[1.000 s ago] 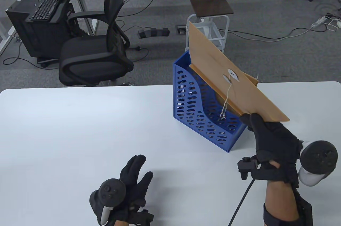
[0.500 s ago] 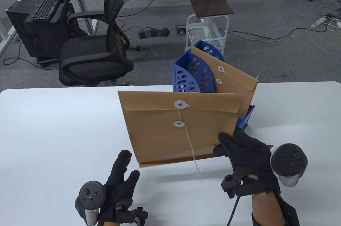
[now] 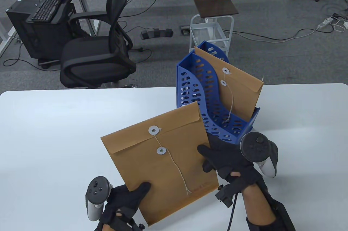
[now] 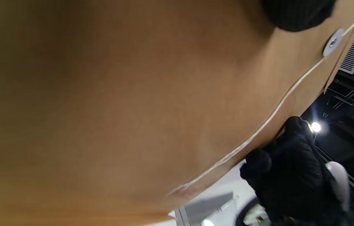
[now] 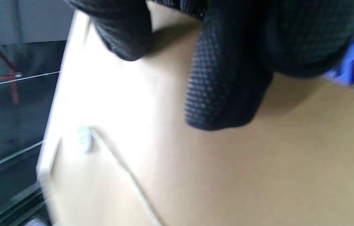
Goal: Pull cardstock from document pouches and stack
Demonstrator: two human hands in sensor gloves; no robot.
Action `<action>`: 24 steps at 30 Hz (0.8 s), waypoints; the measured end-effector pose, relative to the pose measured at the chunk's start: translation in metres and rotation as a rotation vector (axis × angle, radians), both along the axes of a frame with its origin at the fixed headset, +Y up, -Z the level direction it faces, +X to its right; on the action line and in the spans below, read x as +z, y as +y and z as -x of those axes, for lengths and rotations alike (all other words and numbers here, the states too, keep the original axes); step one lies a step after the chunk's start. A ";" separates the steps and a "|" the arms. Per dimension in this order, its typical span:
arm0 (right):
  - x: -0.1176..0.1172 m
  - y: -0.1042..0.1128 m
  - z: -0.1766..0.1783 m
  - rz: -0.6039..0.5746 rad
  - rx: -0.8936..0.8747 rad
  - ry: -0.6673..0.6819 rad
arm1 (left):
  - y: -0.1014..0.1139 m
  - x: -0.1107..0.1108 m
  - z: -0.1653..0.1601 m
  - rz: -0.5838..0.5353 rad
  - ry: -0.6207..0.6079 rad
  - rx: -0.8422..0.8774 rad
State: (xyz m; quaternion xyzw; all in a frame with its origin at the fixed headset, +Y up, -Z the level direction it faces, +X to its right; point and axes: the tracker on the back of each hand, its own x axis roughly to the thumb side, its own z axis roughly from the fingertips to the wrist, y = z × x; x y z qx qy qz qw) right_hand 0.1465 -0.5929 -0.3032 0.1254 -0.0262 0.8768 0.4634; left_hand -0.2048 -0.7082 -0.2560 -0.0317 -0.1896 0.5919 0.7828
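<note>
Both hands grip one envelope (image 3: 160,160) above the table (image 3: 54,133): left hand (image 3: 122,201) pinching its 7 o'clock corner, right hand (image 3: 228,160) clamping its 3 o'clock edge, near the blue file rack (image 3: 206,111).

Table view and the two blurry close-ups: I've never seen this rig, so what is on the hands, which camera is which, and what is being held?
There is no robot here, only a person's hands in black sensor gloves with a tracker strapped to each. The table view looks down at a white table. The other two pictures come from cameras on the wrists, so close that they show mostly brown paper. The left hand grips the lower corner of a brown string-tie envelope, and the right hand holds its right edge. The envelope is tilted, with its flap closed. Behind it stands a blue file rack holding a second envelope.
</note>
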 end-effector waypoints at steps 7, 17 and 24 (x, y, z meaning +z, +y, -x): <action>0.015 0.012 0.008 -0.163 0.142 -0.132 | 0.007 0.007 0.008 -0.076 0.254 -0.038; 0.022 -0.012 0.062 -0.106 0.371 -0.032 | 0.025 0.023 -0.004 -0.298 0.425 -0.233; 0.019 -0.019 0.065 -0.070 0.382 -0.015 | 0.031 0.029 -0.016 -0.404 0.430 -0.329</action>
